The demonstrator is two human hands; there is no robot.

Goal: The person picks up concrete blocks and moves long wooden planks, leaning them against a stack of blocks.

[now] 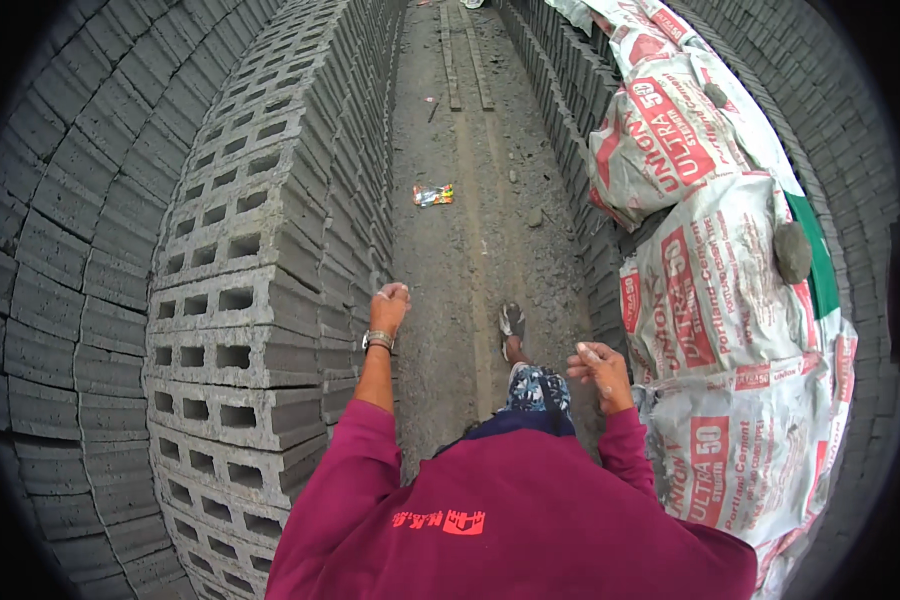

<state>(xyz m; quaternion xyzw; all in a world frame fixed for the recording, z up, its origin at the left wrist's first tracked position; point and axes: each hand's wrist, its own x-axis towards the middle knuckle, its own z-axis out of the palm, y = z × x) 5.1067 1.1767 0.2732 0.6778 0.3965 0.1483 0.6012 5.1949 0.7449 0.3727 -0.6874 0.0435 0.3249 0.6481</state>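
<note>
My left hand, with a watch on its wrist, hangs beside the tall stack of grey hollow concrete blocks. Its fingers are curled in and nothing shows in them. Out in front of my right side, my right hand has loosely bent fingers, somewhat apart, and holds nothing. It is nearest to the red-and-white cement bags on the right. Both hands are in the air, apart from the blocks and bags.
A narrow dirt path runs between block walls. A crumpled colourful wrapper lies on it, with two long wooden strips farther off. A stone weighs down the bags. More blocks stand far left. My foot is mid-path.
</note>
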